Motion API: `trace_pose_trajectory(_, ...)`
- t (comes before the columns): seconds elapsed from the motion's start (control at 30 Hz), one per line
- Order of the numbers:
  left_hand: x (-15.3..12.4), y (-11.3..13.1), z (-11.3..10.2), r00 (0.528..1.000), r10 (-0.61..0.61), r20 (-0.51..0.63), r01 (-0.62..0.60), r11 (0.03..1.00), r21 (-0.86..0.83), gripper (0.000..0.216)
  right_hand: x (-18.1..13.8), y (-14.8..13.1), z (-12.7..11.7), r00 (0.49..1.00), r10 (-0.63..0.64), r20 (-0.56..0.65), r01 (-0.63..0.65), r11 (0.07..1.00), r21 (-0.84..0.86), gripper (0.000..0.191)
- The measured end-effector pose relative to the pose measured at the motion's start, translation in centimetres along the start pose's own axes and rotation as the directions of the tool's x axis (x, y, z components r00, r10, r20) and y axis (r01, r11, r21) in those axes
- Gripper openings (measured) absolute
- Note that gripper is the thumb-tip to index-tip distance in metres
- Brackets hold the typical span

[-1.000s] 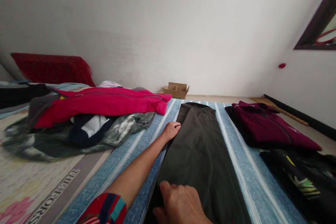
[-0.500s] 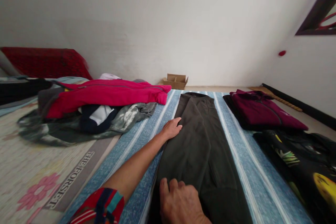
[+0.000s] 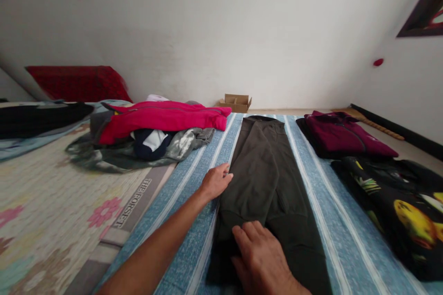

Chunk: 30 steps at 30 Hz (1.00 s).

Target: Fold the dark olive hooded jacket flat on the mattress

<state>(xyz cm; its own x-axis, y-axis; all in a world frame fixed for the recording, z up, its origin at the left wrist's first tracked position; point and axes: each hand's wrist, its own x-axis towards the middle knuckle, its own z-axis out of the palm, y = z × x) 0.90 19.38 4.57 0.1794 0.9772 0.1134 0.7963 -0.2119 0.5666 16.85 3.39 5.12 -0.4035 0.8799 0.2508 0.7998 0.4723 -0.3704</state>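
A dark olive-grey garment [image 3: 254, 170], which looks like a sweatshirt with a sleeve folded over it, lies lengthwise on the blue striped bedcover [image 3: 187, 184]. Its neckline points towards the wall. My left hand [image 3: 215, 182] is at the garment's left edge, fingers loosely bent and the thumb a little apart. Nearer to me, my right hand [image 3: 263, 251] rests on the lower part of the garment, its fingers bent over the cloth and its thumb apart from them. No cloth is visibly gripped by either hand.
To the left is a heap with a pink zipped garment [image 3: 166, 117] over camouflage cloth [image 3: 114, 159]. On the right lie a folded maroon jacket [image 3: 346, 136] and a black printed garment [image 3: 384, 207]. A small cardboard box [image 3: 236, 103] stands by the wall.
My left hand has drawn back slightly towards me and left, its fingers more bent. My right hand has shifted right over the garment's lower part. The view has also shifted.
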Motion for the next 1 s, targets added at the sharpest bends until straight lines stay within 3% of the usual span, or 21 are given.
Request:
trace_pose_trajectory(0.07,-2.1,0.0,-0.7,0.999,-0.054,0.0,0.054,0.998,-0.031,0.039,0.3,1.6,-2.3,0.997,0.067,0.048,-0.073,0.988,0.138,0.027)
trace_pose_trajectory(0.2,-6.0,0.0,-1.4,0.987,-0.153,0.056,0.16,0.977,-0.139,0.043,3.3,7.1,-5.3,0.946,0.315,0.078,-0.324,0.925,0.2,0.03)
trace_pose_trajectory(0.33,-8.5,0.1,-1.2,0.964,-0.228,0.137,0.254,0.942,-0.22,0.049,7.9,13.1,-5.5,0.817,0.568,0.1,-0.577,0.808,0.123,0.022)
trace_pose_trajectory(0.43,-9.3,0.3,-0.9,0.953,-0.262,0.151,0.292,0.927,-0.235,0.055,10.7,16.0,-4.6,0.76,0.639,0.12,-0.65,0.748,0.133,0.024)
trace_pose_trajectory(0.67,-10.1,1.5,-1.4,0.941,-0.299,0.158,0.318,0.942,-0.11,0.055,13.7,18.7,-2.6,0.674,0.701,0.232,-0.738,0.651,0.176,0.022)
trace_pose_trajectory(1.0,-11.0,1.7,-1.5,0.941,-0.255,0.22,0.281,0.955,-0.097,0.056,14.1,20.3,-2.3,0.64,0.732,0.232,-0.767,0.59,0.254,0.017)
